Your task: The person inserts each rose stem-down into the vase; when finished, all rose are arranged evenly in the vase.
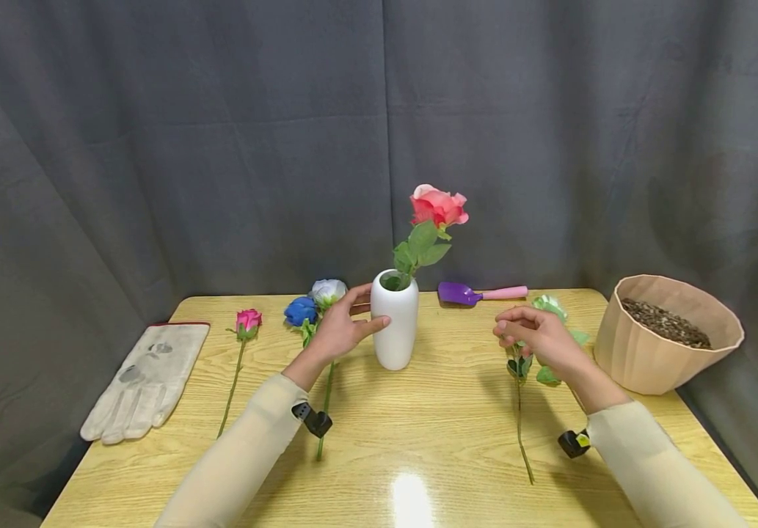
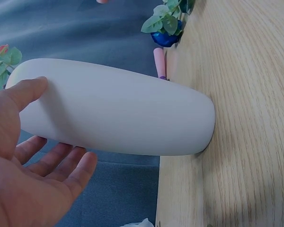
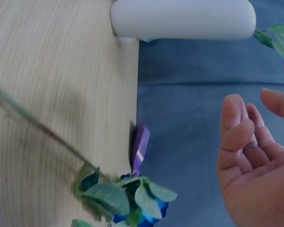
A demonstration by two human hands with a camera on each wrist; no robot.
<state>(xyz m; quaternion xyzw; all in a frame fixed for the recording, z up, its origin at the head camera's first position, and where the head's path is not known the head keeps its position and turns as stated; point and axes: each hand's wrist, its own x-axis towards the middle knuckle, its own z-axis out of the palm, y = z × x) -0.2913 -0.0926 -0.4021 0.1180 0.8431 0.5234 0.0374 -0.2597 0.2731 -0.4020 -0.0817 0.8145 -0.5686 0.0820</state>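
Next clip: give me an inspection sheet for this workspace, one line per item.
Surface: wooden table, glare spot near the front edge.
Job's things: white vase upright, holding a coral rose; green flower lying flat.
Clutter: pink rose, blue flower, white flower, purple trowel, work glove, pot of soil.
Grips: left hand touches the vase; right hand over the green flower, empty.
Cables: nothing seen.
Surroundings: grey curtain.

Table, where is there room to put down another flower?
The near middle of the table, between the two sleeves and in front of the white vase, is bare wood. So is the strip between the glove and the pink rose. It is crowded around the blue and white flowers beside the left hand.
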